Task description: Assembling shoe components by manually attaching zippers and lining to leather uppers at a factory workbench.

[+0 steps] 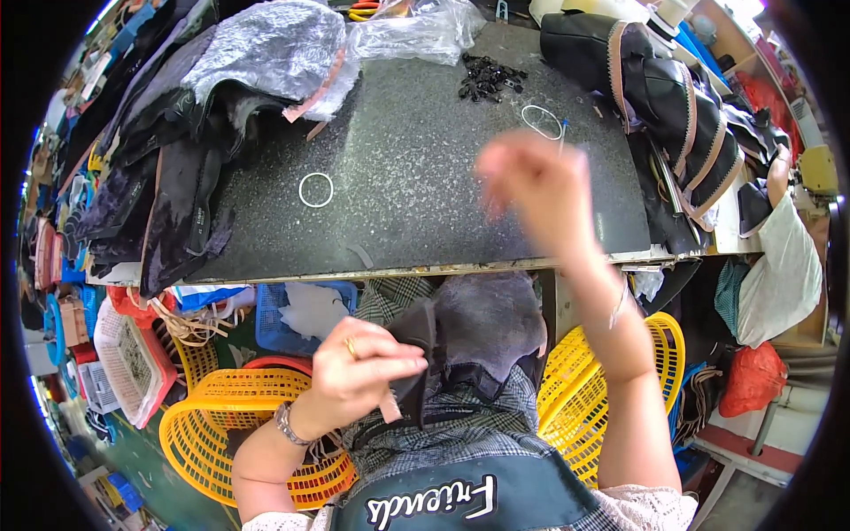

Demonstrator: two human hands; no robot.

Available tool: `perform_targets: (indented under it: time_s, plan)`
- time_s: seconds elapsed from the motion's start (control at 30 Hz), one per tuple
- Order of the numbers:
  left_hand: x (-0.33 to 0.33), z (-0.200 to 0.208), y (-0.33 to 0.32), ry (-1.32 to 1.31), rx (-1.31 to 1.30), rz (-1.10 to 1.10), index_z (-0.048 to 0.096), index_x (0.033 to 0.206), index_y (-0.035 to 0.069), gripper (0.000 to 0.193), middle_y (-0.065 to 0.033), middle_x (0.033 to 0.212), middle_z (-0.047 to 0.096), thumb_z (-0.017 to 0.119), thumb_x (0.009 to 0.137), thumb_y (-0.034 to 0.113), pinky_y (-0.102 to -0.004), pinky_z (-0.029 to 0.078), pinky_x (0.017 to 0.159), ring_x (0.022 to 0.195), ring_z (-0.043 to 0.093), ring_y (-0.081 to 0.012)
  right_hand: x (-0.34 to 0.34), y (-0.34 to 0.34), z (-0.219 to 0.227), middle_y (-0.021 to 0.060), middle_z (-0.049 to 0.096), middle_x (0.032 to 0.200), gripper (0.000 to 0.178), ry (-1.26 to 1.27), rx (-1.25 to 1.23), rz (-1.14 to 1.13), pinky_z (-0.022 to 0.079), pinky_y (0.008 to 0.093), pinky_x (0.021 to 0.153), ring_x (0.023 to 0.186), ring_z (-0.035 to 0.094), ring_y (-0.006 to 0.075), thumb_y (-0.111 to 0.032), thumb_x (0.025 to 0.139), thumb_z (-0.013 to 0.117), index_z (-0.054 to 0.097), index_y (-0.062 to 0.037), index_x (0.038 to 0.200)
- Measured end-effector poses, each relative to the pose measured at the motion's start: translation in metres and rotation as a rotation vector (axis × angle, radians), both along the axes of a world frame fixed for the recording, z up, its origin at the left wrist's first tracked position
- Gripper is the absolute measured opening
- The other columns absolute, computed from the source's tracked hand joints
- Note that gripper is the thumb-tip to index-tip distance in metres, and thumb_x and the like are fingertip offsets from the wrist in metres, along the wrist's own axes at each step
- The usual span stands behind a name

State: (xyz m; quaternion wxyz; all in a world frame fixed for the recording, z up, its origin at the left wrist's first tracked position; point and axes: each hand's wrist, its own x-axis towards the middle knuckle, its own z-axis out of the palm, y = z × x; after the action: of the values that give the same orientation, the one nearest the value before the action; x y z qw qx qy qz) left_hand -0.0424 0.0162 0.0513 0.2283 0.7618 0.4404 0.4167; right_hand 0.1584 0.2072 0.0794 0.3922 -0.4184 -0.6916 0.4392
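A person wearing a dark teal apron point(460, 497) sits at the near edge of a dark, speckled worktable point(398, 177), both bare hands in use. The left hand point(359, 363), a ring on one finger and a watch point(289, 425) at the wrist, pinches the edge of a dark fur-lined piece point(490, 323) between thumb and fingers, just below the worktable's front edge, where the piece lies across the lap. The right hand point(540, 190), blurred, is raised above the right half of the worktable, fingers curled; whether it grips anything cannot be told. On the worktable's surface lie a white ring point(316, 206) left of centre, a white loop point(536, 106) to the right and a heap of small black parts point(490, 80) toward the back. Gray furry pieces point(266, 53) pile up at the worktable's left end; black zippered pieces point(655, 93) crowd its right. A yellow basket point(208, 389) stands below the worktable on the left, another yellow basket point(664, 341) on the right.
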Motion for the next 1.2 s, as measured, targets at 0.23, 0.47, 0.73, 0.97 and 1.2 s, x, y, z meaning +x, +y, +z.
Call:
perform_targets:
  time_s: [0.23,0.47,0.73,0.97,1.2]
  plan:
    - [0.016,-0.004,0.017,-0.419,-0.327,0.008,0.075,0.09,0.005,0.03,-0.0039,0.083,0.07,0.065,0.071,-0.016,-0.0285,0.048,0.071,0.076,0.061,-0.0153,0.032,0.189,-0.011,0.0055,0.066,0.068,0.02,-0.62,0.065,0.093,0.051,0.0233,0.053,0.059,0.062,0.0092,-0.009,0.074,0.079,0.069,0.003,0.087]
    - [-0.005,0.002,0.012,-0.766,-0.601,0.202,0.071,0.095,-0.003,0.019,-0.0099,0.09,0.069,0.067,0.079,-0.012,-0.0221,0.053,0.073,0.08,0.066,-0.0142,0.03,0.103,0.018,0.0101,0.069,0.077,0.013,-0.25,-0.066,0.182,0.056,0.0241,0.061,0.068,0.069,0.0153,-0.006,0.084,0.069,0.066,0.0073,0.086]
    - [0.007,0.017,0.023,-0.714,-0.557,0.171,0.072,0.094,-0.003,0.017,-0.0083,0.088,0.069,0.068,0.079,-0.01,-0.0221,0.051,0.075,0.082,0.065,-0.0134,0.018,-0.026,0.031,0.0174,0.069,0.095,0.023,0.236,-0.591,0.383,0.06,0.0311,0.076,0.086,0.07,0.0227,0.001,0.09,0.061,0.061,0.0079,0.112]
    - [0.014,0.027,0.021,-0.739,-0.662,0.213,0.072,0.095,-0.001,0.015,-0.006,0.088,0.071,0.068,0.081,-0.007,-0.0207,0.052,0.072,0.079,0.065,-0.0095,0.016,-0.056,0.026,0.0106,0.07,0.09,0.013,0.321,-0.503,0.371,0.059,0.0264,0.074,0.082,0.068,0.0155,0.003,0.087,0.065,0.067,0.0048,0.1]
    - [0.021,0.031,0.024,-0.768,-0.713,0.204,0.067,0.101,-0.001,0.022,-0.0031,0.082,0.069,0.073,0.08,-0.003,-0.0181,0.048,0.063,0.071,0.061,-0.004,0.004,-0.074,0.041,0.0085,0.069,0.083,0.006,0.077,-0.239,0.333,0.055,0.0248,0.061,0.072,0.066,0.0105,0.003,0.086,0.065,0.061,0.0009,0.082]
